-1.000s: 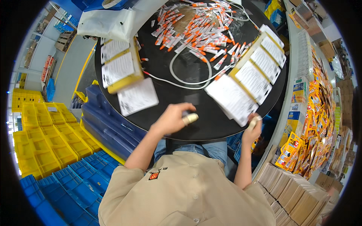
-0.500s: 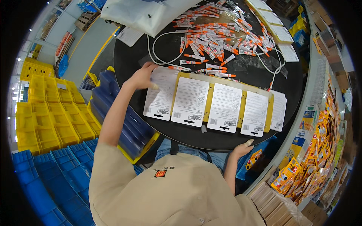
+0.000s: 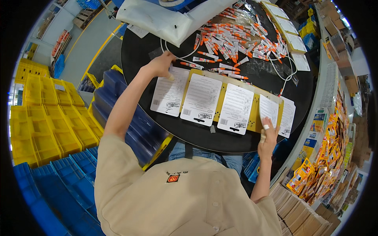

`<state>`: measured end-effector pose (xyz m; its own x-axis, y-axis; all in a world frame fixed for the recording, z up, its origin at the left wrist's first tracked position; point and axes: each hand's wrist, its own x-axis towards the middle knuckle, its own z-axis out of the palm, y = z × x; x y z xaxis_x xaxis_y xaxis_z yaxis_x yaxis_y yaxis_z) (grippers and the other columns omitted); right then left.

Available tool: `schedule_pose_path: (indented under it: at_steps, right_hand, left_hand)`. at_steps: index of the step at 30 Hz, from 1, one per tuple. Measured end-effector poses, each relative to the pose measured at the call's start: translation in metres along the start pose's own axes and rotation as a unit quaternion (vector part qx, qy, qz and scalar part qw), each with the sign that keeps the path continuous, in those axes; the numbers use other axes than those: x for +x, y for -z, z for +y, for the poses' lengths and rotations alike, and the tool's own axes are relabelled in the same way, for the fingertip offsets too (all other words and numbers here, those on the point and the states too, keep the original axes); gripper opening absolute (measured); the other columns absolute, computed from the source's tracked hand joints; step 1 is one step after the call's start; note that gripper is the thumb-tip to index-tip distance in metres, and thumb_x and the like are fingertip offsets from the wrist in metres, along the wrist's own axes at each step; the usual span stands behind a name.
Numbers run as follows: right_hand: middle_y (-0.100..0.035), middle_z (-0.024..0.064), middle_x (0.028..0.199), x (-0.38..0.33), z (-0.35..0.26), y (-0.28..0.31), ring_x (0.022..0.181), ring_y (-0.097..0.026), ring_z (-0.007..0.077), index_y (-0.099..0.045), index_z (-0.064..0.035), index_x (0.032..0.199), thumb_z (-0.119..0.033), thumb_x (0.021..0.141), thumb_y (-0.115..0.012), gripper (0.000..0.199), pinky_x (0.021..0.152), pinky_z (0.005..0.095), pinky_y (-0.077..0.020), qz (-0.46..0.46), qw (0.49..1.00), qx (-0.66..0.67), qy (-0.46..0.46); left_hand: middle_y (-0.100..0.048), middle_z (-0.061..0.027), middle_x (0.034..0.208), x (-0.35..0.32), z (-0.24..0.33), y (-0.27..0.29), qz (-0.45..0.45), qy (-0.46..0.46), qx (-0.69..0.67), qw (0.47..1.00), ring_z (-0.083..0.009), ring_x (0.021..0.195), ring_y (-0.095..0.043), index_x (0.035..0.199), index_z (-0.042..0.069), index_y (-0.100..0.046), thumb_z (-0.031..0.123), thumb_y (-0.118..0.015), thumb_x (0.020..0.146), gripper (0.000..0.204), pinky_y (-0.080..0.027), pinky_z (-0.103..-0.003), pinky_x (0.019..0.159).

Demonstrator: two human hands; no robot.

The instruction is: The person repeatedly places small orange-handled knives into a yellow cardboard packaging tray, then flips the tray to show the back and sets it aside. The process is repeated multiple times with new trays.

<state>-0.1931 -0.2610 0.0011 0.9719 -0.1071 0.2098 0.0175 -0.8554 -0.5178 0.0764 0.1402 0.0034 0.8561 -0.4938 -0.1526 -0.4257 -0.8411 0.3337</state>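
Cards: white backing cards point(image 3: 206, 100) lie in a row on the black round table point(image 3: 138, 59).
Left hand point(image 3: 160, 65): curled, pressing the far-left card.
Right hand point(image 3: 268, 137): fingers pinch the far-right card's edge.
Feel: probably light and bendy; lift by an edge.

Shirt: beige short-sleeved work shirt point(image 3: 177, 204); loose and creased across the shoulders; fabric plain, without pattern
Emblem: small red and orange patch point(image 3: 172, 178) on the chest, under a line of dark stitched lettering too small to make out
Buttons: two small pale buttons near the lower edge of the shirt front
Sleeves: short; both forearms bare from above the elbow down
Trousers: blue denim point(image 3: 208, 156), seen just past the shirt
Strap: a dark strap point(image 3: 189, 150) crossing the denim
Left hand point(image 3: 160, 65): bare; no glove or watch
Right hand point(image 3: 268, 140): bare; a white wrap point(image 3: 266, 127) around one fingertip
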Motion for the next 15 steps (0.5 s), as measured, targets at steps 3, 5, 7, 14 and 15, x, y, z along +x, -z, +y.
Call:
schedule_pose_path:
  at_steps: [3, 5, 7, 14, 15]
  right_hand:
    - [-0.052, 0.0132, 0.135, 0.001, -0.026, -0.015, 0.130, -0.043, 0.0339, -0.058, -0.0168, 0.129, -0.010, 0.085, -0.058, 0.045, 0.115, 0.0485, -0.0155, -0.003, 0.989, 0.076, 0.126]
    - [-0.053, 0.0137, 0.134, -0.002, -0.038, -0.033, 0.130, -0.042, 0.0345, -0.062, -0.0156, 0.124, -0.007, 0.078, -0.063, 0.047, 0.111, 0.0495, -0.0249, -0.120, 0.961, -0.153, 0.197]
    - [-0.053, 0.0135, 0.134, 0.001, -0.043, -0.047, 0.129, -0.043, 0.0342, -0.066, -0.0152, 0.119, -0.006, 0.076, -0.065, 0.044, 0.109, 0.0501, -0.0282, -0.030, 0.989, -0.049, 0.133]
    - [-0.057, 0.0028, 0.128, 0.044, -0.100, -0.095, 0.109, -0.054, 0.0239, -0.064, -0.0165, 0.110, -0.007, 0.078, -0.059, 0.034, 0.093, 0.0436, -0.0426, -0.006, 0.926, 0.047, 0.374]
    - [-0.060, 0.0056, 0.121, 0.061, -0.091, -0.094, 0.101, -0.057, 0.0252, -0.064, -0.0140, 0.108, -0.008, 0.078, -0.059, 0.032, 0.086, 0.0420, -0.0446, 0.040, 0.934, 0.093, 0.343]
  left_hand:
    - [-0.047, -0.0192, 0.135, -0.036, 0.011, 0.017, 0.229, 0.015, -0.070, 0.971, -0.0355, 0.113, -0.055, 0.111, 0.001, -0.062, 0.022, -0.072, 0.077, 0.042, -0.046, -0.039, 0.094]
    - [-0.066, -0.0179, 0.109, -0.063, 0.026, 0.034, 0.331, 0.025, -0.231, 0.914, -0.0237, 0.093, -0.065, 0.096, -0.002, -0.067, 0.017, -0.065, 0.085, 0.022, -0.050, -0.031, 0.080]
    - [-0.068, -0.0066, 0.077, -0.091, 0.047, 0.053, 0.339, 0.075, -0.268, 0.899, -0.0104, 0.069, -0.059, 0.092, -0.002, -0.064, 0.026, -0.060, 0.092, 0.028, -0.047, -0.026, 0.064]
    - [-0.066, -0.0045, 0.089, -0.089, 0.131, 0.082, 0.240, 0.007, -0.438, 0.866, -0.0101, 0.076, -0.061, 0.101, 0.003, -0.053, 0.019, -0.069, 0.084, 0.028, -0.049, -0.024, 0.066]
    - [-0.066, -0.0051, 0.093, -0.082, 0.146, 0.075, 0.241, -0.035, -0.502, 0.830, -0.0111, 0.078, -0.063, 0.105, 0.003, -0.050, 0.015, -0.071, 0.083, 0.032, -0.051, -0.024, 0.068]
